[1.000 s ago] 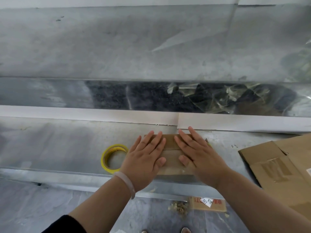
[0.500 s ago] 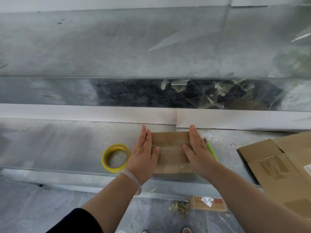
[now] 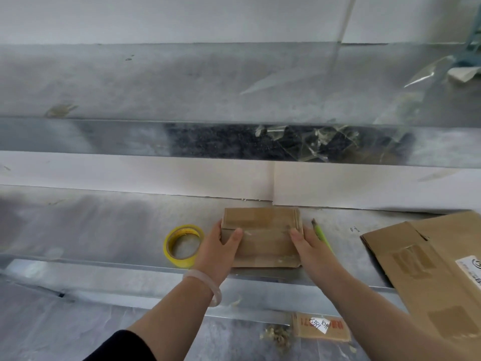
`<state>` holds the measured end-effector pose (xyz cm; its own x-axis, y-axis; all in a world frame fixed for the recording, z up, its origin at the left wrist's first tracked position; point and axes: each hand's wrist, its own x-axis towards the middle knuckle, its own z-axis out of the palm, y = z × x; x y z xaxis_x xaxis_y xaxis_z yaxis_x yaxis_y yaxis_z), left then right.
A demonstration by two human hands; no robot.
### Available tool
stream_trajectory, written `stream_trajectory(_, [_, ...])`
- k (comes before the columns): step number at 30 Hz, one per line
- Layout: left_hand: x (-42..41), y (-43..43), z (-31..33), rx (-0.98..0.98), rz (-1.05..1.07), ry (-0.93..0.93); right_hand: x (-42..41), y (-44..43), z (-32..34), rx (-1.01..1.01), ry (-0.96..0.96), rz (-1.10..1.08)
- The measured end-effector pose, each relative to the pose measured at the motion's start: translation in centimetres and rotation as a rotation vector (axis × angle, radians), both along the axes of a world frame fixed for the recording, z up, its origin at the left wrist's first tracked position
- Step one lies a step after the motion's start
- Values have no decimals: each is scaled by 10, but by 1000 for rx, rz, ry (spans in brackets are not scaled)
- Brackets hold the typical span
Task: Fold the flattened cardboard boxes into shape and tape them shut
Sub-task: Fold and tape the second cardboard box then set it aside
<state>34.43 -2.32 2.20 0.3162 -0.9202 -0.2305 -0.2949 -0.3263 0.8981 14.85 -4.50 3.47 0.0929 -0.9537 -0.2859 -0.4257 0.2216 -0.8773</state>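
Observation:
A small brown cardboard box (image 3: pixel 263 231), folded into shape with tape across its top, sits near the front edge of the metal bench (image 3: pixel 104 230). My left hand (image 3: pixel 217 247) grips its left side, thumb on top. My right hand (image 3: pixel 309 243) grips its right side the same way. A yellow tape roll (image 3: pixel 183 245) lies flat just left of my left hand. A green utility knife (image 3: pixel 321 234) lies right of the box, partly hidden by my right hand.
Flattened cardboard boxes (image 3: pixel 437 269) with old tape patches lie at the right, overhanging the bench edge. A cardboard scrap with a label (image 3: pixel 321 327) lies on the floor below. A higher metal shelf (image 3: pixel 208 82) runs behind, with a dark gap holding crumpled clear tape (image 3: pixel 312 142).
My hands slid off the top of the box outward to its two sides and now grip it by the ends. The green knife came into view.

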Motion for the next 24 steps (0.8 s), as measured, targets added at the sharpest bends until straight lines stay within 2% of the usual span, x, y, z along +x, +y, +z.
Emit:
stream_trajectory(5, [7,15,17,-240,34,220,-4,19,15,-138,-245,-177])
stream_trajectory(8, [13,24,19,-305,-54,122,-13,18,22,-145,-386,-205])
stream_trajectory(10, [15,27,20,-344,-102,66,-17,18,29,-134,-401,-161])
stream_trajectory(13, [15,29,22,-322,-74,279,-20,19,33,-164,-358,-133])
stream_trajectory(16, [11,31,26,-280,-84,452,-24,21,25,-110,-363,-135])
stream_trajectory(19, [11,28,20,-203,-59,388,-25,22,17,-75,-335,-65])
stream_trajectory(21, [15,26,16,-174,-62,258,-24,21,17,-92,-277,1])
stream_trajectory(24, [22,24,7,-148,-66,156,-23,19,21,-77,-305,40])
